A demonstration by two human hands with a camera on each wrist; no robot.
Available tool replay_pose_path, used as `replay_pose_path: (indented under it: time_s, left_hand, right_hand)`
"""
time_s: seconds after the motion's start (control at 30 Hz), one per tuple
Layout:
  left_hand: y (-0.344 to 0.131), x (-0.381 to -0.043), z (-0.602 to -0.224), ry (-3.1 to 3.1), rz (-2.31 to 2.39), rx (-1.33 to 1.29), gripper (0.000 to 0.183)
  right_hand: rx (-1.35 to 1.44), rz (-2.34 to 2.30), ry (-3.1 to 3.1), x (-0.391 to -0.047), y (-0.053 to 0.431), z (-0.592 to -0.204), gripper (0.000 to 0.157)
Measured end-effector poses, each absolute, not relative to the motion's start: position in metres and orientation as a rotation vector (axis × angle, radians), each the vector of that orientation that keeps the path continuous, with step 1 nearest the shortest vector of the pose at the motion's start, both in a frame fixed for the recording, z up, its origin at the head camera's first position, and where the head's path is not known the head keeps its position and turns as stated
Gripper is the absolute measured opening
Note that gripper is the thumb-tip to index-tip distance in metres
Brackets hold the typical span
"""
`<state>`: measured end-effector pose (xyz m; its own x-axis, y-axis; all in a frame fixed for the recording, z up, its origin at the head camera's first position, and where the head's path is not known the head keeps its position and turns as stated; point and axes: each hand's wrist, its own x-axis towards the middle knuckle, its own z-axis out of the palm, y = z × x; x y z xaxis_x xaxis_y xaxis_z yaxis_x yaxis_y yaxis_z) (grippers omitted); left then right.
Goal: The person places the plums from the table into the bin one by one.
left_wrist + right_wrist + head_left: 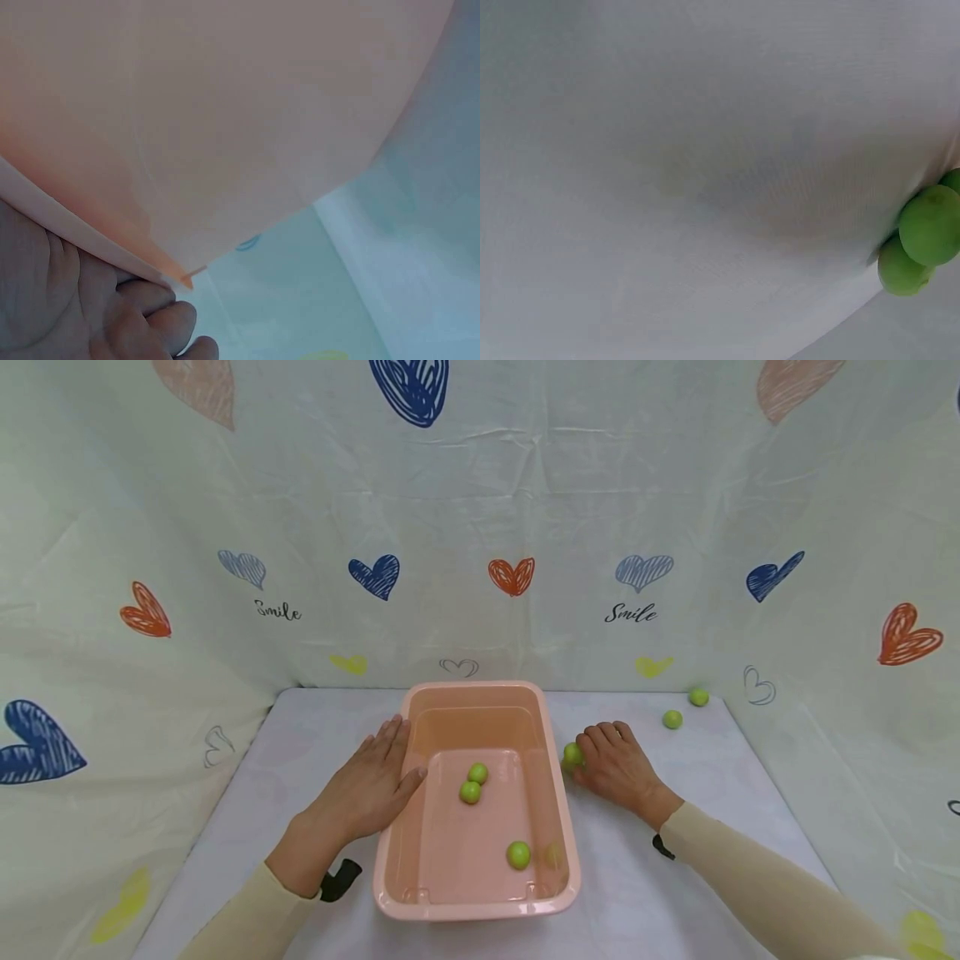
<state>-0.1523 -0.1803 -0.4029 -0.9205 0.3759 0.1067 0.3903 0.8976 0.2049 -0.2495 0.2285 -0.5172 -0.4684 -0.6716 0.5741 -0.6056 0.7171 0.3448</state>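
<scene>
A pink plastic basin stands on the table with three small round green fruits inside: a touching pair and a lone one. My left hand rests along the basin's left rim, fingers straight, thumb over the edge. In the left wrist view its palm lies against the basin's rim. Right of the basin, my right hand bends its fingers round a green fruit close to the tabletop. The right wrist view shows clustered green fruits at its right edge; most of the hand is hidden there.
Two more green fruits lie at the table's back right corner, a nearer one and a farther one. A white curtain printed with hearts surrounds the table at the back and sides.
</scene>
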Motion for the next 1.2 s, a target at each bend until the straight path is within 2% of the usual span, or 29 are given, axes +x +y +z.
replay_pose_path:
  time_s: [0.27, 0.5, 1.2]
  left_hand:
    - [-0.18, -0.152, -0.404, -2.999, -0.345, -0.605, 0.073]
    - [-0.18, -0.152, -0.404, -3.004, -0.342, -0.592, 0.074]
    - [-0.18, -0.152, -0.404, -3.005, -0.351, -0.595, 0.074]
  right_hand:
    - [0.858, -0.025, -2.117, -0.259, 0.226, -0.509, 0.033]
    - [0.801, 0.028, -2.065, -0.265, 0.221, -0.497, 0.039]
    - [0.824, 0.158, -1.911, -0.273, 0.198, -0.451, 0.039]
